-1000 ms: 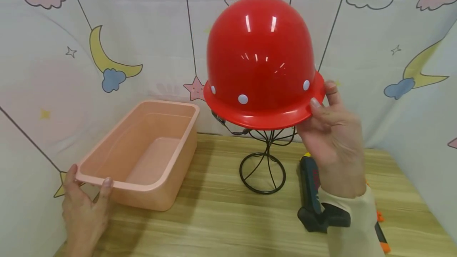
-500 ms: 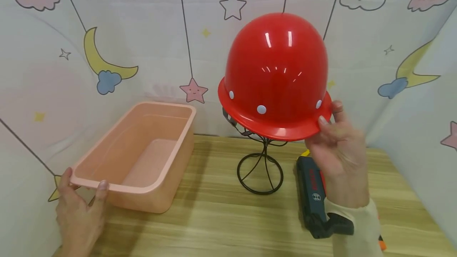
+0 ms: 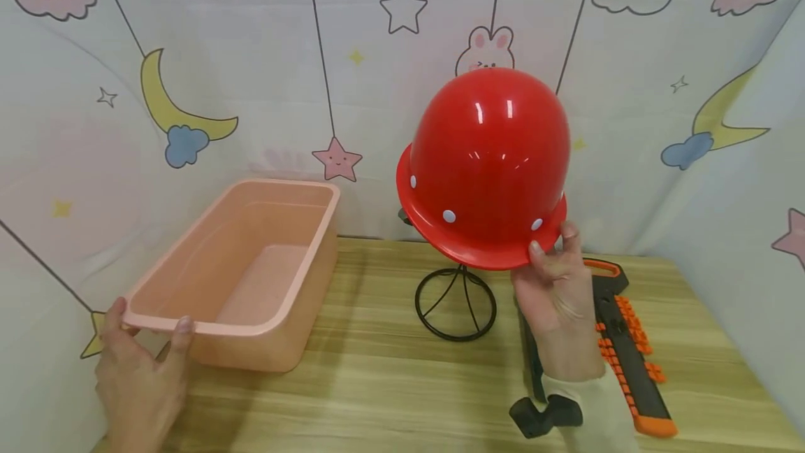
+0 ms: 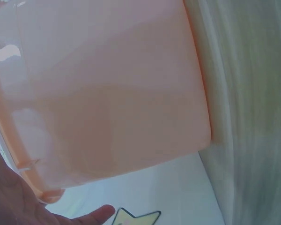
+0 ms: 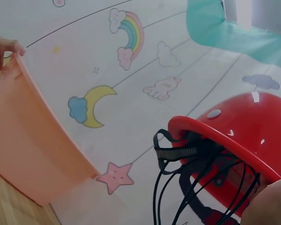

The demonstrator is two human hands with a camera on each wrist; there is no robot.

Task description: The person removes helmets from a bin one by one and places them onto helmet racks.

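Note:
A red hard hat (image 3: 493, 159) hangs tilted over a black wire stand (image 3: 455, 305); the stand's upper wires are inside the shell in the right wrist view, beside a dark chin strap (image 5: 178, 153). My right hand (image 3: 553, 299) pinches the hat's brim at the right, thumb on top. At the left, my left hand (image 3: 141, 376) grips the near rim of a pink plastic tub (image 3: 258, 329), thumb and fingers at its left corner. The tub's outer wall (image 4: 112, 93) fills most of the left wrist view. Nothing lies inside the tub.
Right of the stand, behind my right forearm, a black and orange rack (image 3: 629, 355) lies on the wooden table (image 3: 390, 390). A dark tool case is mostly hidden by that arm. A patterned cloth (image 3: 270, 54) closes off the back.
The hard hat has come down over the wire stand and tilted, hiding its upper part. My right hand lowered with it. My left hand stays on the tub.

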